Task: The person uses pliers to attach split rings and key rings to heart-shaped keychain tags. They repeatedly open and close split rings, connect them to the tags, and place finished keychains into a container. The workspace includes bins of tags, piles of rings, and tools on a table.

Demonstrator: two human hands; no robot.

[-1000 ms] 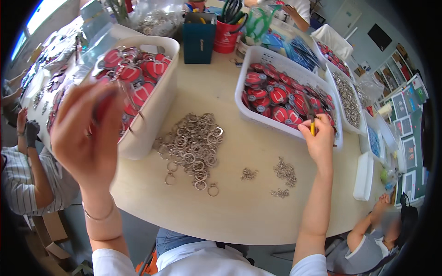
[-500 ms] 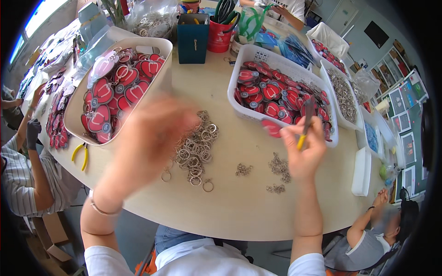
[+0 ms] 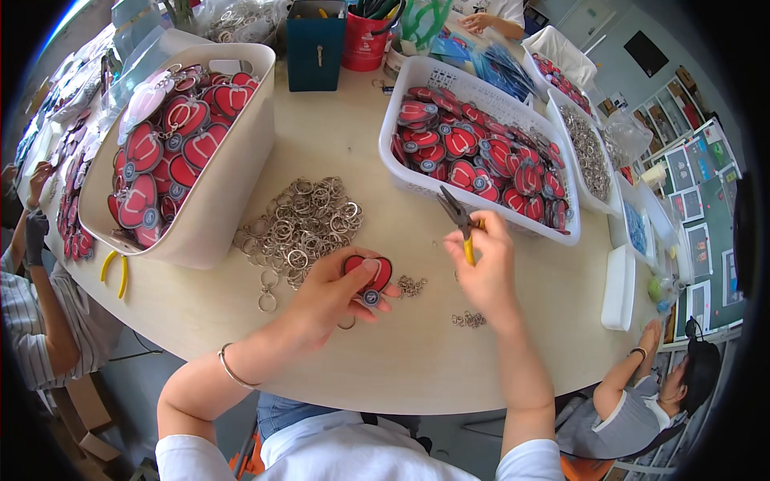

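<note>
Containing red tags [image 3: 461, 140]: bin [image 3: 228, 188], basket [image 3: 421, 183].

A lane ran up the table [image 3: 341, 132] between the bin [image 3: 233, 210] and the basket [image 3: 405, 175] to the teal box [image 3: 315, 60]. The bin's tall wall closed its left; the ring pile [image 3: 301, 220] narrowed its near end. The right hand [image 3: 487, 260], with pliers [image 3: 463, 225], blocked the basket's near side.
</note>
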